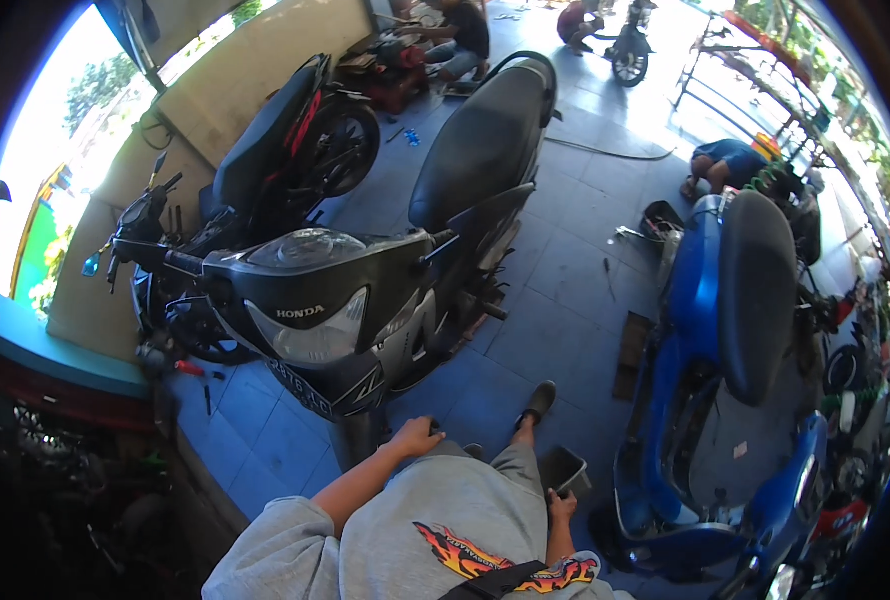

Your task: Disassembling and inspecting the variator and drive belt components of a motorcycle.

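My left hand (418, 437) is closed in front of my body, close to the front wheel of the black scooter (310, 290). Something small and dark shows at its fingers, too small to name. Low at my right side, my right hand (562, 505) grips the rim of a dark grey plastic bin (567, 466), which hangs beside my leg. The bin's inside looks dark, and I cannot tell what is in it. My foot in a dark shoe (537, 402) is on the tiles between the black scooter and a partly stripped blue scooter (695, 290).
Behind the black scooter stands another motorcycle (265, 150). Tools, a red-handled one (190, 368) among them, lie on the tiled floor (555, 260). A flat brown board (633, 355) lies by the blue scooter. A crouching person (720, 165) and other seated people (460, 45) are farther off.
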`<action>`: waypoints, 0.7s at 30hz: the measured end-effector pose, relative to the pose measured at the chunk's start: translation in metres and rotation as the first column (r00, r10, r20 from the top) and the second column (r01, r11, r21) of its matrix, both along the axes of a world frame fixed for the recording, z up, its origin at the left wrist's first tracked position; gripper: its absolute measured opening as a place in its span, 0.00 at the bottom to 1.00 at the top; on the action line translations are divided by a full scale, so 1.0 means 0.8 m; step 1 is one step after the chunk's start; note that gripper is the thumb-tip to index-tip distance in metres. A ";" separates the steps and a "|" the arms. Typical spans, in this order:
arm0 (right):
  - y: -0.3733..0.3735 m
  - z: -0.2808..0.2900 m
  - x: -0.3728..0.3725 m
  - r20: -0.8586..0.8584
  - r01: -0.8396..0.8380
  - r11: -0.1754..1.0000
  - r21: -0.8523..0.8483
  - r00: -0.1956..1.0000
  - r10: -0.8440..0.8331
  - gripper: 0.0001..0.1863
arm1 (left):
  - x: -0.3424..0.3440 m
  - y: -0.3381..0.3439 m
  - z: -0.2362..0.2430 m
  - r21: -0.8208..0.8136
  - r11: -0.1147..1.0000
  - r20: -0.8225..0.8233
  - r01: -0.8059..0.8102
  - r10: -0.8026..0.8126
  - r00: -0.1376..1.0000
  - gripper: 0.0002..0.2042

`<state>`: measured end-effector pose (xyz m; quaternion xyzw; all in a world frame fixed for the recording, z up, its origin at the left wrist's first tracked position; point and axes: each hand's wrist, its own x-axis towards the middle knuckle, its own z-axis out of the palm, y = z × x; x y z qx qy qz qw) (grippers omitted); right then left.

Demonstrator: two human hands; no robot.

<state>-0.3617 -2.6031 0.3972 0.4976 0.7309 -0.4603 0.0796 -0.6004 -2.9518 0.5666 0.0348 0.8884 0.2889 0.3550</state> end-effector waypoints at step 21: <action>0.316 0.089 -0.567 0.460 -0.625 0.779 0.039 0.704 0.542 0.24 | -0.048 0.062 -0.278 -0.122 0.888 -0.027 -0.443 0.443 0.896 0.15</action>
